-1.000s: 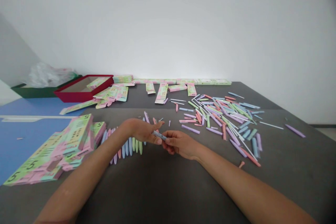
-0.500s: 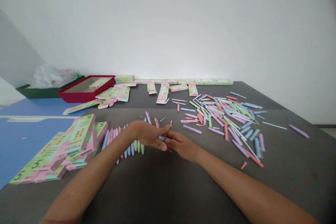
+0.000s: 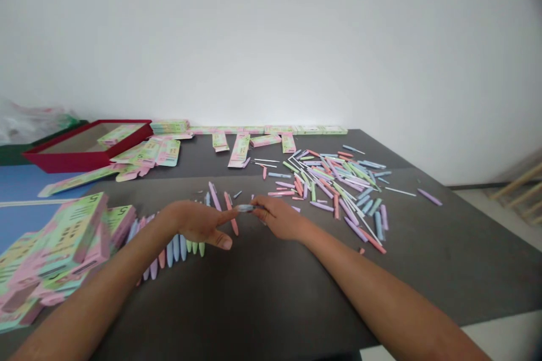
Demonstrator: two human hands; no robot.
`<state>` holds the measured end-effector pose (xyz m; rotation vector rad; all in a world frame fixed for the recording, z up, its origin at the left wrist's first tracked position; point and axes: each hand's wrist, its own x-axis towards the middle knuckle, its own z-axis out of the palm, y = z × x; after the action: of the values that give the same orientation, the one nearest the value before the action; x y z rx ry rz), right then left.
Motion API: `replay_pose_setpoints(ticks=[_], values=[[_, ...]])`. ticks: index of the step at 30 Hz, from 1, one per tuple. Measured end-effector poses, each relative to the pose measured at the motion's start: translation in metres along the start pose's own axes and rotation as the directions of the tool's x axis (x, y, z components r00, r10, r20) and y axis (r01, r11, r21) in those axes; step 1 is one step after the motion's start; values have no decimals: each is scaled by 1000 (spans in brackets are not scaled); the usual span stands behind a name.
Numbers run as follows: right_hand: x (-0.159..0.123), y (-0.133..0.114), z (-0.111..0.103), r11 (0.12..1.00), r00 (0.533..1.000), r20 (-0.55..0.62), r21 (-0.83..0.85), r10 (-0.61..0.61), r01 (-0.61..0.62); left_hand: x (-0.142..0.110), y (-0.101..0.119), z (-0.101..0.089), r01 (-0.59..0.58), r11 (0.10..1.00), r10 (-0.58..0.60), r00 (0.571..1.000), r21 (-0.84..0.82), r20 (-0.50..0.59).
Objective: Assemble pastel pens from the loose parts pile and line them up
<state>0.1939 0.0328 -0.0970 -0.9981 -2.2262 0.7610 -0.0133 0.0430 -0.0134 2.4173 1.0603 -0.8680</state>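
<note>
Saw the dark table [image 3: 237, 304] nearest, bearing a pile of pastel cartons [image 3: 71, 237] on the left. Saw beside them a row of pastel pens [image 3: 176, 249], partly covered by the left arm [image 3: 112, 276]. Had the left hand [image 3: 199, 225] spread, thumb well away from forefinger, that fingertip by the left end of a blurred grey-blue pen piece [image 3: 245, 208]; could not tell touching from a slight gap. Pinched its right end between thumb and fingers of the right hand [image 3: 277, 218]. Noted a coral pen [image 3: 228, 201] just behind the left forefinger, a purple pen [image 3: 214, 196] beyond. Saw, farther right, a loose heap of pens and white sticks [image 3: 339, 183]. Saw, farther left, overlapping cartons [image 3: 148, 153] by a red tray [image 3: 84, 159]; last, a row of cartons [image 3: 313, 130] along the white wall [image 3: 271, 39].
</note>
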Motion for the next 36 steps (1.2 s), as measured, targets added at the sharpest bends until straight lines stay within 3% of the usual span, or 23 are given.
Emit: replay_pose_setpoints(ticks=[2,4,6,9,13,19,26,28,33,36], values=[[2,17,-18,967,988,-78,-207,131,-145,1,5,-1,11,1000,-10,999,-19,42],[1,37,-39,871,947,-155,-372,282,-321,3,10,0,-4,999,7,998,-38,68],[-4,56,-63,711,849,-265,-464,457,-528,6,15,1,-2,999,6,995,-40,97],[-19,81,-96,594,753,-365,-464,547,-657,9,19,2,19,1000,-17,994,-18,109],[-35,102,-118,517,689,-412,-461,596,-722,10,18,3,18,1000,-16,994,-21,108],[-34,111,-116,500,675,-447,-457,586,-736,12,17,7,41,999,-39,996,-19,77],[-49,121,-135,350,510,-657,-371,555,-860,13,19,8,56,997,-51,995,-55,81],[-50,126,-136,347,515,-648,-381,560,-857,13,19,8,42,997,-36,997,-67,75],[-39,132,-128,385,599,-562,-462,570,-799,14,18,10,14,997,-9,998,-80,66],[-35,134,-123,374,607,-537,-486,585,-790,16,16,12,-8,998,9,999,-55,31]])
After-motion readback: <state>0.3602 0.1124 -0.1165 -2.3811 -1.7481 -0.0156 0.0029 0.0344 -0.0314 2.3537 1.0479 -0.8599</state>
